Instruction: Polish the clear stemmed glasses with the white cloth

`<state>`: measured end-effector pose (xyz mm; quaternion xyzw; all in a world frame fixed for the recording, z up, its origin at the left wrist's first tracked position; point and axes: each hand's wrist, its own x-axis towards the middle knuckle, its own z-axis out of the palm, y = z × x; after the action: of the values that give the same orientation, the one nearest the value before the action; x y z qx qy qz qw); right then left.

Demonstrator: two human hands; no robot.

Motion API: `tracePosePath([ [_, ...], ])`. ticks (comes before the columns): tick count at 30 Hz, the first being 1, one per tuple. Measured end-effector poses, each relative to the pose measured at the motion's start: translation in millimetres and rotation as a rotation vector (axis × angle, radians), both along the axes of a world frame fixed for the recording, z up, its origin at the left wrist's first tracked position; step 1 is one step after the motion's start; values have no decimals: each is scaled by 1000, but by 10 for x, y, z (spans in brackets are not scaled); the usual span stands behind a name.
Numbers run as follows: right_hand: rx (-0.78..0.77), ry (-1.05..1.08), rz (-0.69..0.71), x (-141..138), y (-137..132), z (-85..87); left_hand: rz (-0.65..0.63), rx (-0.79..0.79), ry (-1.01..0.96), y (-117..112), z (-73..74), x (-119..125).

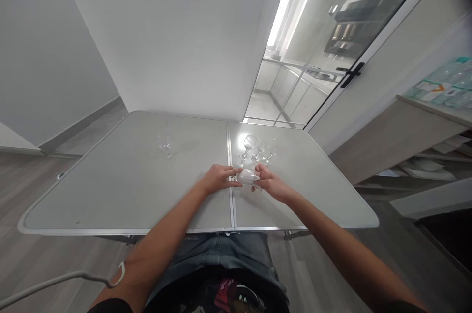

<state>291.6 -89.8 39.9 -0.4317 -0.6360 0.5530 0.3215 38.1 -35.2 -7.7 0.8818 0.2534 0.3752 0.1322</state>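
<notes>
Near the middle seam of the folding table (pixel 177 200), a clear stemmed glass (pixel 247 176) is held lying on its side between both hands. My left hand (pixel 219 178) grips its left end, with fingers above and below it. My right hand (pixel 271 183) is closed at its right end; how the fingertips sit there is hard to make out. Something whitish shows in the bowl, perhaps cloth or glare. Just beyond the hands stand several clear stemmed glasses (pixel 250 143) in a group. Farther left on the table is another faint clear glass (pixel 165 146).
A white wall (pixel 177 47) rises behind the table. To the right are a glass door with a black handle (pixel 353 75) and a wooden shelf unit (pixel 424 131) with packed plastic bottles (pixel 446 84) on top. A pale cable (pixel 66 276) reaches my left forearm.
</notes>
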Motion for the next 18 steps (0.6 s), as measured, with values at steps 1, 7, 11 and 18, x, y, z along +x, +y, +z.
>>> tracePosePath([
  [1, 106, -77, 9, 13, -22, -35, -26, -112, -49, 1, 2, -9],
  [7, 652, -556, 359, 106, 15, -31, -137, -688, -165, 11, 95, -67],
  [11, 819, -579, 488, 116, 139, 46, -101, -777, -201, 25, 126, -59],
  [18, 344, -270, 94, 7, 29, 29, 10, -197, -124, 68, 3, -69],
])
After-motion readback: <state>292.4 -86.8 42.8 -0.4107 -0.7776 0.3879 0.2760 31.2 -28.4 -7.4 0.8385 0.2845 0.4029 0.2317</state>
